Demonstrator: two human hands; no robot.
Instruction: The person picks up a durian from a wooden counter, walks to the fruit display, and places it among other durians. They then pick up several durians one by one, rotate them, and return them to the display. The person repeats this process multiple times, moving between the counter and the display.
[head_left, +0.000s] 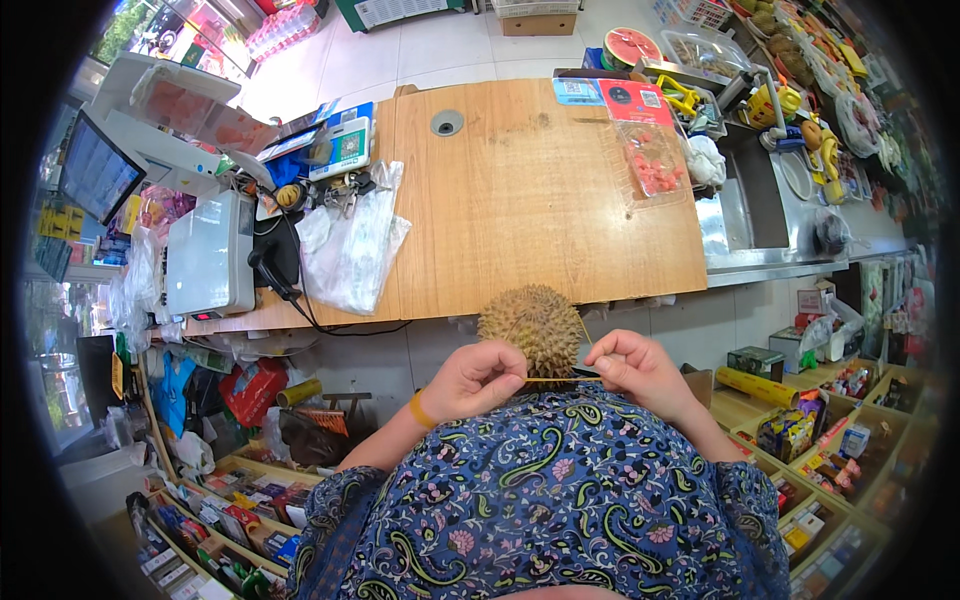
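A spiky durian (531, 326) is close against my front, just at the near edge of the wooden counter (487, 210). A thin yellow strand (564, 379), string or band, stretches between my hands on the near side of the fruit, and part of it slants up along the fruit's right side. My left hand (480, 379) pinches one end between thumb and fingertips; a yellow band circles that wrist. My right hand (634, 367) pinches the other end with thumb and forefinger. What bears the durian from below is hidden.
Clear plastic bags (352, 255), a barcode scanner (271, 271) and keys lie on the counter's left part. At its far right are a clear box of red fruit pieces (654, 161) and printed code cards. A metal sink (754, 195) adjoins on the right. Stocked shelves flank me below.
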